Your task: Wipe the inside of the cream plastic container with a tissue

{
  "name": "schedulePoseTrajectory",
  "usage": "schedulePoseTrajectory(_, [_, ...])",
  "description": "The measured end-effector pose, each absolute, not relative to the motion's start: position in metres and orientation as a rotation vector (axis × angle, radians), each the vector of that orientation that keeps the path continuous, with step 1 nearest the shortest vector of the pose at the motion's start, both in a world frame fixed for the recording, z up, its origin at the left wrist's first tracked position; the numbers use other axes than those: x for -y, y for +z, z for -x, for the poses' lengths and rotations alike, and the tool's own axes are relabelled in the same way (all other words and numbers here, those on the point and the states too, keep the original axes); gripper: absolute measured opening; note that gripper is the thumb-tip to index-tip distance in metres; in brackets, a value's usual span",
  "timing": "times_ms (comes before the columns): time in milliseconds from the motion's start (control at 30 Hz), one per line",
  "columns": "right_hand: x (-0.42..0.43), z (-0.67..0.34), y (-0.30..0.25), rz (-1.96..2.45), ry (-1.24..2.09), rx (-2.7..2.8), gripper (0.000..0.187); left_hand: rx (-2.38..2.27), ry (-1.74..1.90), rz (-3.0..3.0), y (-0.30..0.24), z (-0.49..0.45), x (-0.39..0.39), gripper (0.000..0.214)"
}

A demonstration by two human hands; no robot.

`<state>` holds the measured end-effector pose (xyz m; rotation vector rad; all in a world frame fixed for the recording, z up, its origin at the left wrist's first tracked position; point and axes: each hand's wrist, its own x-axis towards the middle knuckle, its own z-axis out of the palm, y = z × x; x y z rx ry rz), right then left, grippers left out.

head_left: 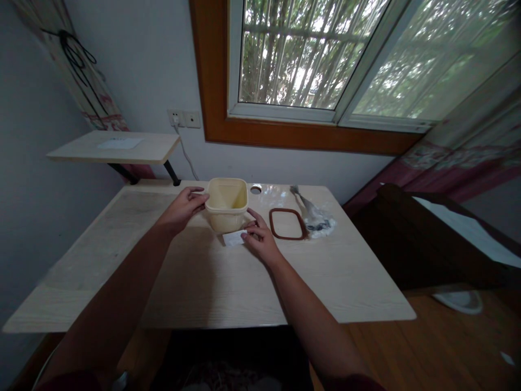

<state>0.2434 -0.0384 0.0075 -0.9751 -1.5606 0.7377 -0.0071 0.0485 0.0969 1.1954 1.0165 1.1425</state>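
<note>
A cream plastic tub (227, 205) stands open at the far middle of the pale wooden table (195, 271). My left hand (184, 208) rests against the tub's left rim, fingers curled onto it. My right hand (260, 239) sits just right of the tub's base and pinches a small white paper slip (233, 238) lying on the table in front of the tub.
A brown rectangular sealing ring (287, 223) lies flat right of the tub. Beyond it lies a clear plastic bag (315, 217) with dark contents. A raised shelf (116, 146) stands at the back left. Dark furniture (427, 239) is right of the table.
</note>
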Motion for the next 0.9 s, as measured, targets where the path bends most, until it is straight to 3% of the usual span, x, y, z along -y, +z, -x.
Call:
schedulePoseTrajectory(467, [0.038,-0.244,0.002,0.966,0.744,1.581,0.02,-1.002,1.016,-1.146,0.097,0.009,-0.036,0.043])
schedulePoseTrajectory(900, [0.038,-0.243,0.003,0.979,0.734,1.626,0.024,-1.013,1.145,-1.234,0.056,0.007,-0.031,0.04])
